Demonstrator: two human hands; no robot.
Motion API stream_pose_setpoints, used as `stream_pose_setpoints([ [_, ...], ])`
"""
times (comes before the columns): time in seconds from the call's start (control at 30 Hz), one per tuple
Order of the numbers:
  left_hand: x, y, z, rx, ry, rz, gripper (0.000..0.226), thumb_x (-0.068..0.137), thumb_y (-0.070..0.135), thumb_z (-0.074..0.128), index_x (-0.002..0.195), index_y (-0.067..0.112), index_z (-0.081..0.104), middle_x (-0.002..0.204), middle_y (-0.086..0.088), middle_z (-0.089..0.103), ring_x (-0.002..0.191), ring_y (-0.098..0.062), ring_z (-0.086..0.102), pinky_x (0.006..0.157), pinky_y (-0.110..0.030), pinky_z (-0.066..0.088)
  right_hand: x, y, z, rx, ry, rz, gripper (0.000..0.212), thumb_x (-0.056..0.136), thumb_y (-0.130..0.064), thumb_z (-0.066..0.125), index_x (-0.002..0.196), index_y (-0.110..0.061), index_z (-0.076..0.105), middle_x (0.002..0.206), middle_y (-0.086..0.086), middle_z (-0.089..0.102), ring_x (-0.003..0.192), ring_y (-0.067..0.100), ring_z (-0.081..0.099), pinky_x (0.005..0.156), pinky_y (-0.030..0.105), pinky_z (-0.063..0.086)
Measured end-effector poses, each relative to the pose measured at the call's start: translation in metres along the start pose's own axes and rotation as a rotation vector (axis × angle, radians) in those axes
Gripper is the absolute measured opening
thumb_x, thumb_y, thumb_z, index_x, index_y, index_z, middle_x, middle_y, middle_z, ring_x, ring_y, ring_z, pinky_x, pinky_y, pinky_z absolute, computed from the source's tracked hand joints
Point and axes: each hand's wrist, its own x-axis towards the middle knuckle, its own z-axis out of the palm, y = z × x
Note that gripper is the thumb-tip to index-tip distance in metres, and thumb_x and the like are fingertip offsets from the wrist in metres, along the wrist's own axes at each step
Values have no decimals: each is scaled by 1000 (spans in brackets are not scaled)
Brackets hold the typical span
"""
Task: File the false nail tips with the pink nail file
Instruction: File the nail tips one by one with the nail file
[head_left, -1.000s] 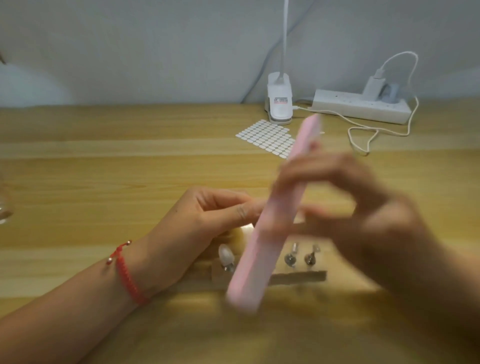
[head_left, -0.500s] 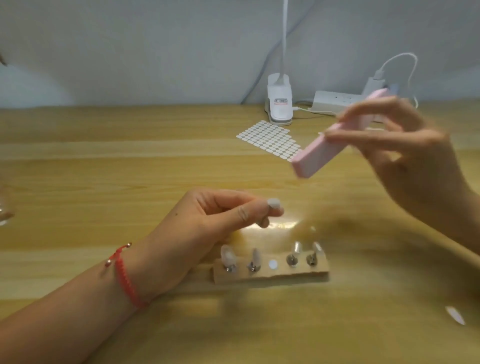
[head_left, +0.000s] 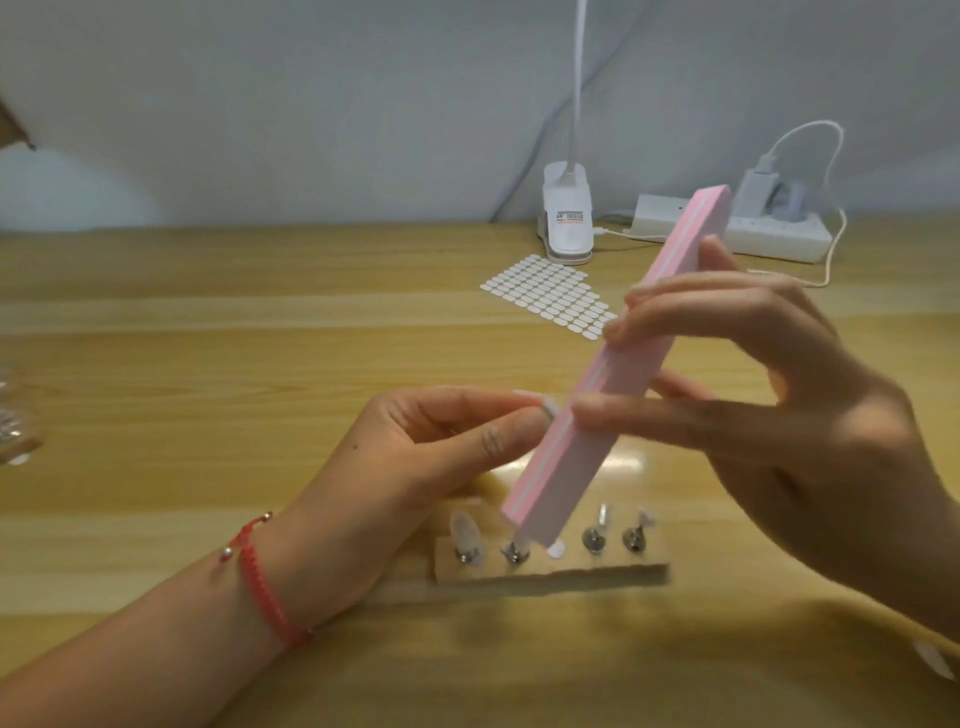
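The left hand (head_left: 447, 441), with one red woven bracelet (head_left: 265, 582) on its wrist, pinches one small pale false nail tip (head_left: 550, 406) between thumb and forefinger above the light wooden table (head_left: 208, 338). The right hand (head_left: 753, 415) holds one long pink block-shaped nail file (head_left: 623, 374), with the fingers curled on its upper face and the thumb under it. The file is tilted, its far end high to the right and its near end low. Its left edge lies against the pinched tip, so the two hands are close together and meet at the file. Below them one small wooden holder block (head_left: 550, 569) lies on the table with four metal pegs in a row. I count three pegs with a clear nail tip on top. The leftmost tip (head_left: 465, 530) is the biggest, and the two at the right look thin. The top of the second peg is hidden behind the file end. One white round dot (head_left: 556, 549) sits between the second and third peg. One more loose tip (head_left: 935, 665) lies at the right edge, blurred. Farther back are one sheet of white oval stickers (head_left: 545, 296), one white clip lamp (head_left: 569, 223) and one white power strip (head_left: 769, 234) with one charger (head_left: 756, 192) plugged in it.
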Motion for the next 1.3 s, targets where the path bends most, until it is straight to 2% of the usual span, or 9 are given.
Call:
stream_pose_setpoints([
  [0.2,-1,2,10,20,70,105,26,55,31,73,78,19,79,72,4,75,58,1,66,51,-9,47,-3,-11,10,12,-73,-19,26,98,-5,57,115,-21,69,113,11,62,117,22,52,110,60,33],
  [0.4,1,0,6,193,125,186,29,49,35,84,77,27,79,77,4,74,75,-7,61,67,-19,47,7,0,0,-33,-38,97,30,100,1,44,115,-12,66,111,22,61,108,37,57,107,44,39],
  [0.53,1,-1,10,91,108,162,29,53,36,73,78,21,79,72,6,74,62,-1,64,55,-13,48,4,-19,9,69,-48,29,34,98,3,47,117,-18,65,112,18,61,112,30,57,108,50,38],
  [0.67,4,0,3,87,204,188,25,63,32,70,82,19,78,81,6,76,74,4,67,62,-5,46,13,18,-14,-21,114,228,37,94,6,57,125,-15,54,118,10,53,112,16,50,106,19,38],
  [0.83,10,-6,-5,76,281,147,23,71,39,64,90,29,73,96,4,75,89,-7,69,71,-15,49,5,47,-21,-45,-292,545,45,88,-21,59,127,-44,56,103,-7,58,90,20,55,72,38,46],
  [0.97,11,-8,-6,82,296,139,27,75,38,61,98,25,65,98,5,75,90,-9,70,75,-25,43,-5,60,-17,-367,-719,703,59,80,-46,44,139,-52,42,102,-14,45,89,12,45,73,34,44],
  [1.03,10,-7,-5,101,280,138,25,75,39,62,96,26,67,98,6,75,91,-8,69,73,-21,48,-9,59,-14,-417,-732,727,57,86,-48,49,142,-47,40,108,-10,46,93,11,42,77,34,44],
  [1.17,9,-5,-4,107,263,153,27,71,38,65,94,24,69,97,7,75,88,-7,68,60,-11,50,11,39,-4,-74,-499,517,45,85,-43,49,128,-35,63,113,-7,63,82,4,54,70,21,44],
  [1.3,9,-5,-5,137,247,154,33,69,41,65,96,23,69,93,6,75,85,-6,69,66,-9,48,44,33,29,-3,-685,360,37,97,-25,55,133,-35,59,133,-9,55,96,4,55,87,17,43],
])
